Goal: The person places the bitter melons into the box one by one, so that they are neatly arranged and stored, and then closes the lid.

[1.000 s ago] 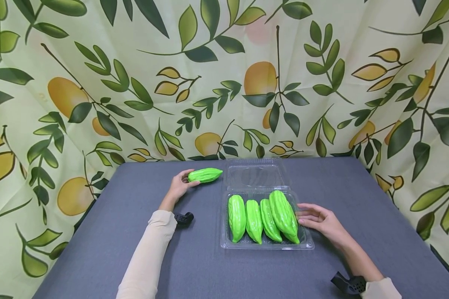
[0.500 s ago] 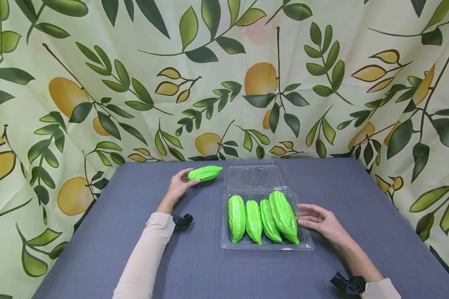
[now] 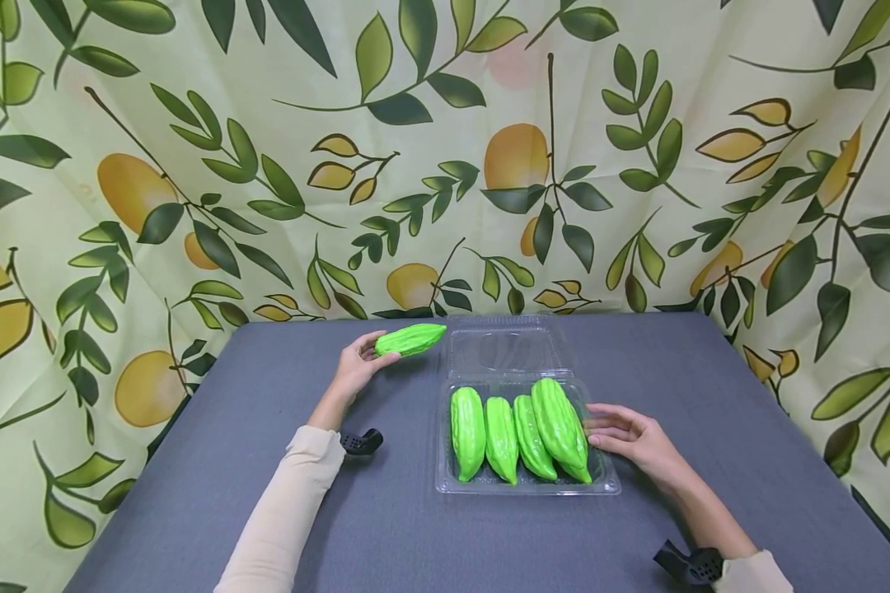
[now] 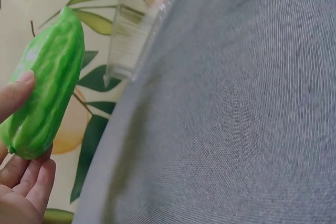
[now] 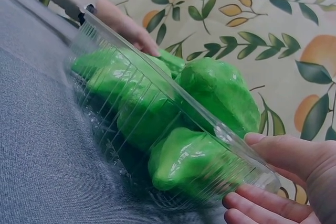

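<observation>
A bright green bitter melon [image 3: 411, 339] is in my left hand [image 3: 358, 362], the thumb on one side and the fingers behind and under its blunt end. Its pointed end aims right, toward the raised lid. In the left wrist view this bitter melon [image 4: 44, 87] appears held above the grey table. Several more bitter melons [image 3: 500, 438] lie side by side in a clear plastic container [image 3: 526, 487]; the rightmost leans over its neighbour. My right hand [image 3: 634, 441] holds the container's right side, thumb at the rim [image 5: 210, 124] and fingers against the outer wall.
The clear hinged lid [image 3: 508, 350] stands open behind the container. A grey cloth-covered table [image 3: 386, 527] spreads beneath everything. At its back hangs a curtain [image 3: 445, 165] printed with leaves and fruit. Black wrist devices [image 3: 362, 442] sit on both wrists.
My left hand has raised the bitter melon slightly, its tip now higher and a little further right. The right hand stays at the container, which has barely shifted.
</observation>
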### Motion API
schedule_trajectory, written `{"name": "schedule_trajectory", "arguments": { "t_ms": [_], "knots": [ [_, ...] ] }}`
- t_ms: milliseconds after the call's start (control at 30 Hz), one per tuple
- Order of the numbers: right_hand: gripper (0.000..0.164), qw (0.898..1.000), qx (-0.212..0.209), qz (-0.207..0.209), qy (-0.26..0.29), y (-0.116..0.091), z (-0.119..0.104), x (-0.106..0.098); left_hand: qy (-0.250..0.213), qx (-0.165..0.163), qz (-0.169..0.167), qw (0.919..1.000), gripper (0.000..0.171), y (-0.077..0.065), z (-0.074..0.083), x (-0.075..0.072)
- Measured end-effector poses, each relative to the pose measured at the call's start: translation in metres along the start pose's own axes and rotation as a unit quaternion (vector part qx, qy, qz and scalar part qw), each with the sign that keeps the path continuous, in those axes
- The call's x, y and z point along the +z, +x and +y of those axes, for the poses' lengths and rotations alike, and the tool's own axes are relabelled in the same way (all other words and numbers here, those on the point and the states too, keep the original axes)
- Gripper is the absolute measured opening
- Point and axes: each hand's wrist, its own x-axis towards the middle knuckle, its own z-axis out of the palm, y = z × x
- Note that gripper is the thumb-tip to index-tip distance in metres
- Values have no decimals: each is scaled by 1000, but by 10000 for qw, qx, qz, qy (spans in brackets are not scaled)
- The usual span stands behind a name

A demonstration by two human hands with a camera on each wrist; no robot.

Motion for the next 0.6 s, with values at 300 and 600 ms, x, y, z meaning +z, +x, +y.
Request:
{"name": "schedule_trajectory", "arguments": {
  "t_ms": [300, 600],
  "knots": [
    [46, 10000, -21, 48, -65, 0, 0, 2, -15, 33, -220, 9998, 58, -11, 14, 3],
    [47, 9999, 0, 66, -82, 0, -1, 3, -77, 40, -403, 9991, 60, -16, 14, 5]
  ]
}}
